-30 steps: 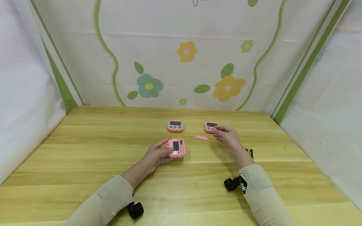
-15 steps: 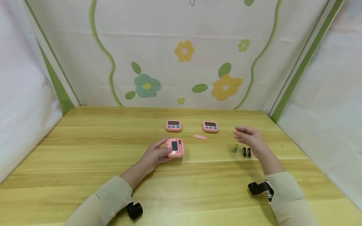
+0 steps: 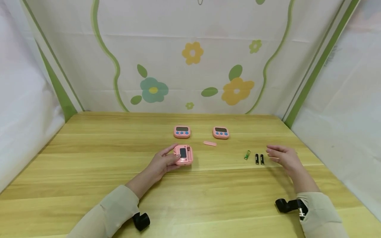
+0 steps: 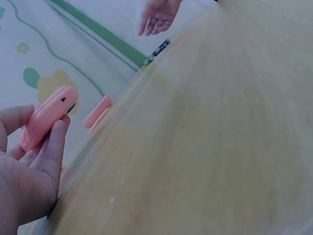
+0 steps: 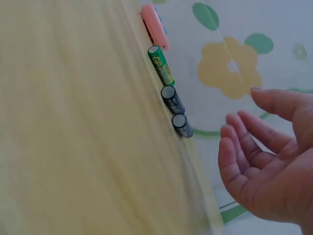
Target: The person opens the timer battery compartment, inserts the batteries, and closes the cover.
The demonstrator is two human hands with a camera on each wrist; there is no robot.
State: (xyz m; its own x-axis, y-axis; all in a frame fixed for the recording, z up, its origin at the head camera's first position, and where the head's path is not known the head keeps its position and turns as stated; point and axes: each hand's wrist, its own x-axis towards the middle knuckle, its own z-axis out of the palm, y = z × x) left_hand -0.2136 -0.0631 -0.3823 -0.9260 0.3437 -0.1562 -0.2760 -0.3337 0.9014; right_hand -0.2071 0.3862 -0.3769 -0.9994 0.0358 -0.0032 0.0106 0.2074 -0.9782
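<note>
On my head feed the left hand (image 3: 163,162) is at the left of the bench (image 3: 205,198), thumb on top and fingers beneath, pinching the pink timer (image 3: 184,161) by its near-left edge. That timer sits at about 2 o'clock from the middle of the hand, touching it; the left wrist view shows me it is tilted and lifted off the bench. Its back faces up, with a dark panel in the middle and an open slot at its 3 o'clock side.

At 12 o'clock from the held timer, I see a second timer (image 3: 182,132) lying with its screen and blue buttons up. Toward 2 o'clock lies a thin pink strip (image 3: 210,143), and farther out on nearly the same line, a third timer (image 3: 221,133), also screen up.

Near 3 o'clock, well apart from the held timer, I have a green battery (image 3: 247,155) angled toward 1 o'clock, then two black batteries (image 3: 259,159) side by side. The right hand (image 3: 285,159) hovers just beyond; the black pair lies at its 9 o'clock, not touching. I read its fingers as loosely bent, with the thumb spread away from them.
</note>
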